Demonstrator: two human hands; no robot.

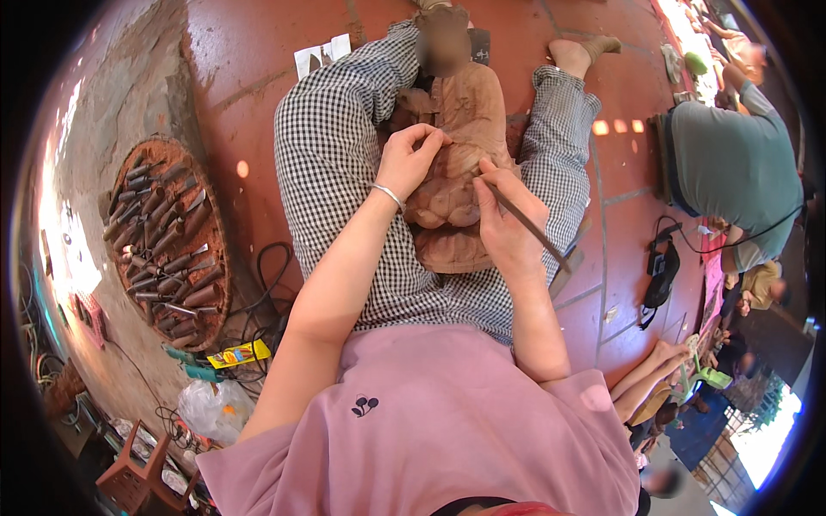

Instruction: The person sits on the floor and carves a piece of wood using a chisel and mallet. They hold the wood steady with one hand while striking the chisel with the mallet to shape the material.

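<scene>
A reddish-brown carved wooden statue (469,112) lies between my legs, its rounded base toward me and its blurred far end pointing away. My left hand (411,159), with a bangle at the wrist, rests on the left side of the carving. Its thumb and forefinger are pinched together; whatever is between them is too small to make out. Over the statue's right side, my right hand (509,206) grips a thin, dark, stick-like tool (538,230). The tool's long end slants out toward the lower right, while its working tip is hidden by my fingers.
At left, a round tray (225,258) holds several wood-handled carving chisels (163,232). Cables, a yellow packet (239,353) and a plastic bag (215,408) lie below it. A black pouch (661,271) lies on the tiles at right, near a bent-over person in green (731,163).
</scene>
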